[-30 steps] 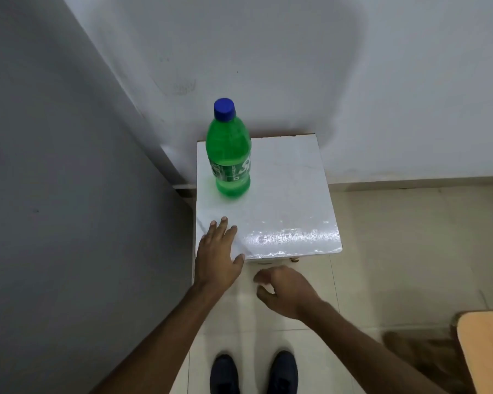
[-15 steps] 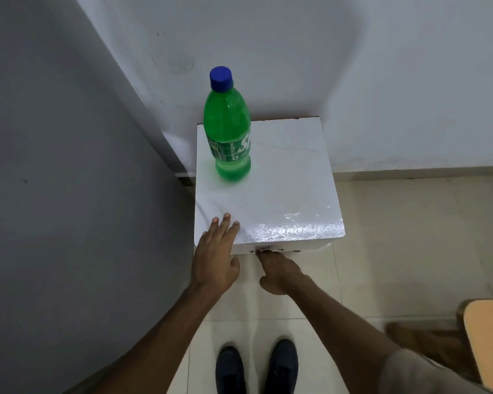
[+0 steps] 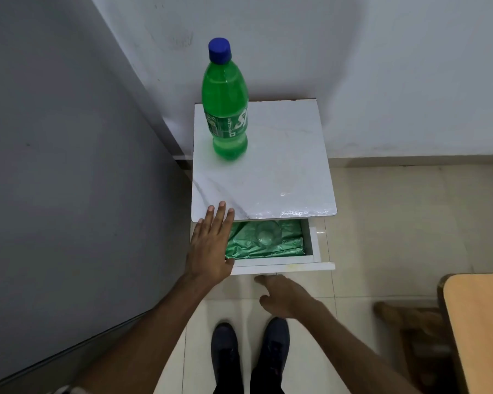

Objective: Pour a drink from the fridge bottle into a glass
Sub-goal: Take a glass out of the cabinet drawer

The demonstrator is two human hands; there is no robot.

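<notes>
A green soda bottle (image 3: 226, 108) with a blue cap stands upright at the back left of a small white cabinet's marble top (image 3: 279, 172). The drawer (image 3: 282, 264) below the top stands pulled out, lined with green plastic. A clear glass (image 3: 268, 234) sits upright on that lining. My left hand (image 3: 211, 247) lies flat, fingers spread, on the top's front left corner and over the drawer's left side. My right hand (image 3: 282, 294) is just under the drawer's front panel, fingers curled upward, holding nothing that I can see.
A grey fridge side (image 3: 69, 166) fills the left. White wall stands behind the cabinet. Tiled floor (image 3: 396, 223) spreads to the right. A wooden table corner (image 3: 478, 322) juts in at lower right. My two dark shoes (image 3: 251, 354) stand just before the cabinet.
The drawer has slid out toward me, showing the green lining and the glass. My right hand moved back with the drawer front. My left hand stayed on the top's corner.
</notes>
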